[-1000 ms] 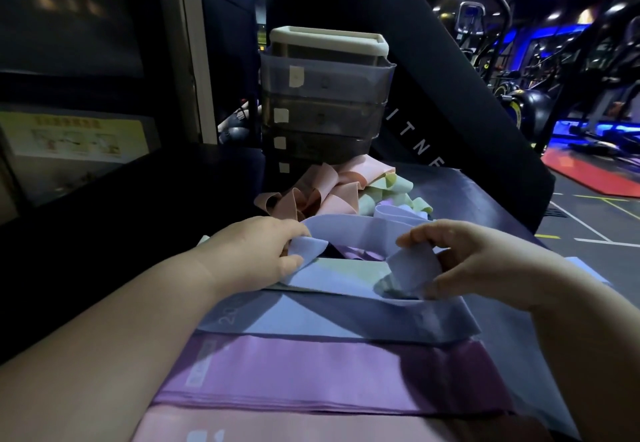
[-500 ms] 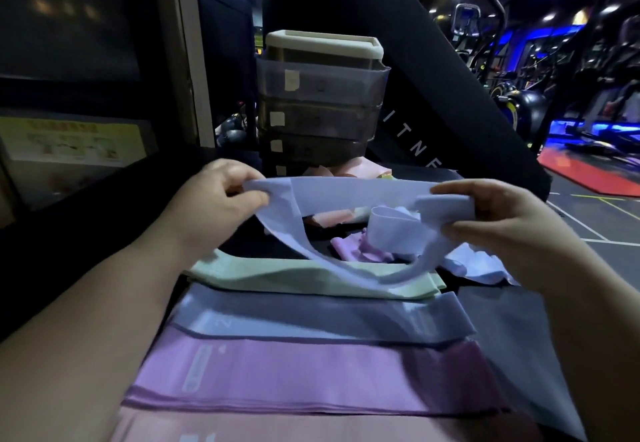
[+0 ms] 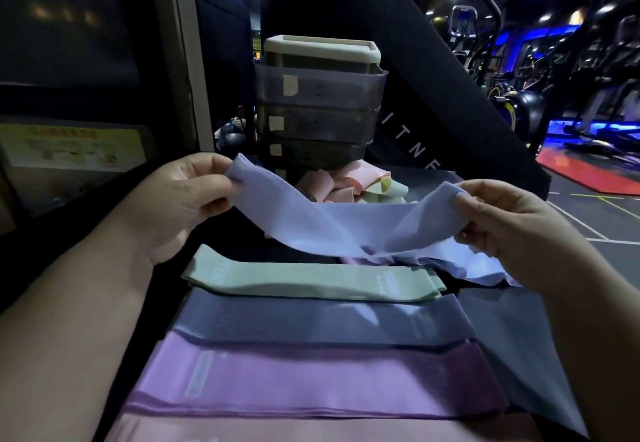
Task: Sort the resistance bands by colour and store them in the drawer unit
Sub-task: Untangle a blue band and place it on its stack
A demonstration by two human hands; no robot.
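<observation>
Left hand point(image 3: 180, 199) and right hand point(image 3: 509, 230) each pinch one end of a blue band point(image 3: 332, 226), fingers curled on it, held above the desk point(image 3: 512, 330). Sorted green band point(image 3: 311, 280), grey-blue band point(image 3: 322, 320) and purple band point(image 3: 311, 375) lie flat below; the drawer unit point(image 3: 320, 105) stands behind.

L hand point(image 3: 180, 199) is pinching one end of blue band point(image 3: 346, 226). R hand point(image 3: 512, 230) is pinching the other, w/ fingers curled.

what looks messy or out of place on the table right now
The pink and green bands lie tangled in one mixed heap before the drawer unit, unlike the flat green stack laid nearer the person.
</observation>
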